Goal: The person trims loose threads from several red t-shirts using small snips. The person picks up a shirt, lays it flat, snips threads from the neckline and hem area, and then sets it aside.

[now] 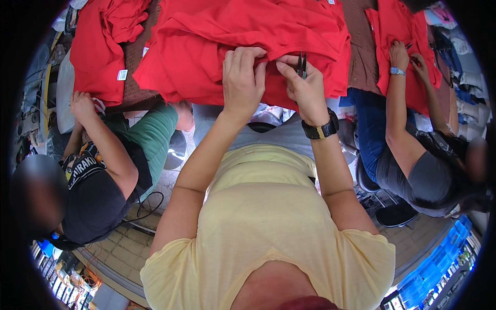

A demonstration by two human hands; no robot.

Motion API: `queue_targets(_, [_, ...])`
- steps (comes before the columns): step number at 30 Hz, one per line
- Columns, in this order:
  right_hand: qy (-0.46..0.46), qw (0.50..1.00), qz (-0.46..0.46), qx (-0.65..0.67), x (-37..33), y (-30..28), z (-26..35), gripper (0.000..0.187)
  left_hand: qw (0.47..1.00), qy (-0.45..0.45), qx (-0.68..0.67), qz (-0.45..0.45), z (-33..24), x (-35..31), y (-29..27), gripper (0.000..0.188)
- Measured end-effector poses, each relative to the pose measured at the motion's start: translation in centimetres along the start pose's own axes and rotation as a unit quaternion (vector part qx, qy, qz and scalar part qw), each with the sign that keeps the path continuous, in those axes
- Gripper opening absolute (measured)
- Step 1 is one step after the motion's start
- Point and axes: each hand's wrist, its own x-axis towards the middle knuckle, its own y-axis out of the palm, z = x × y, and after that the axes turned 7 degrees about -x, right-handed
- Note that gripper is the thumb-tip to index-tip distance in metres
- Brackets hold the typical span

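A large red garment [206, 67] lies in loose folds in front of me, its near edge hanging over the table edge. My left hand [243, 80] is closed on a fold of it, thumb and fingertips pinching the cloth. Just to the right, my right hand [307, 93] is closed around small dark thread snips [301, 64], whose two points stick up past the fingers. The thumb and forefinger of that hand also touch the red cloth. A dark watch is on my right wrist.
A brown-covered table [362, 49] carries more red garments [98, 57] at left and right. One person in a dark shirt [98, 181] sits at my left, handling red cloth. Another person [408, 155] works on red cloth at my right. A black stool [395, 213] stands low at right.
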Motion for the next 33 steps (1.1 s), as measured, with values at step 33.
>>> queue_targets(33, [-0.347,0.903,0.05,-0.248,1.5,-1.8,1.9,0.019,0.971,-0.082,-0.216,0.058,-1.2,1.5,-2.2,0.035])
